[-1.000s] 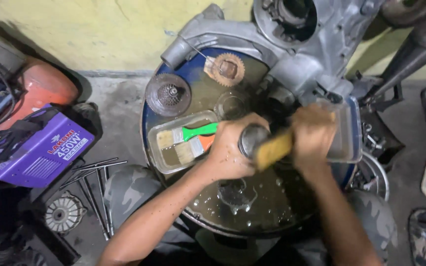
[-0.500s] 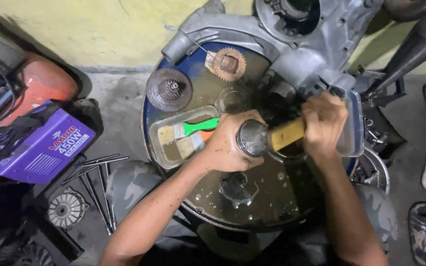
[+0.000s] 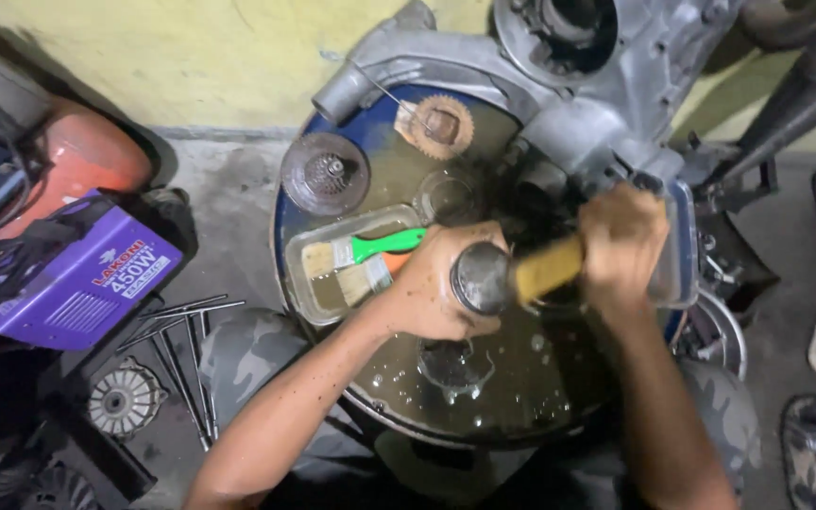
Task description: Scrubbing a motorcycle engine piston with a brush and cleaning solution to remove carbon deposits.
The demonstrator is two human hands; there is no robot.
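The drum top [image 3: 521, 378] gleams wet and oily. The round part [image 3: 480, 278] in the left hand [image 3: 436, 288] is dull grey metal; the brush handle [image 3: 548, 268] is matt yellowish wood. The engine casing [image 3: 578, 104] looks rough cast metal, and the green-handled brush [image 3: 384, 245] glossy plastic.

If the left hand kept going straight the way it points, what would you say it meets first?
Likely the right hand: the left hand points rightward, its round metal part against the yellow-handled tool that hand holds; depth is unclear.
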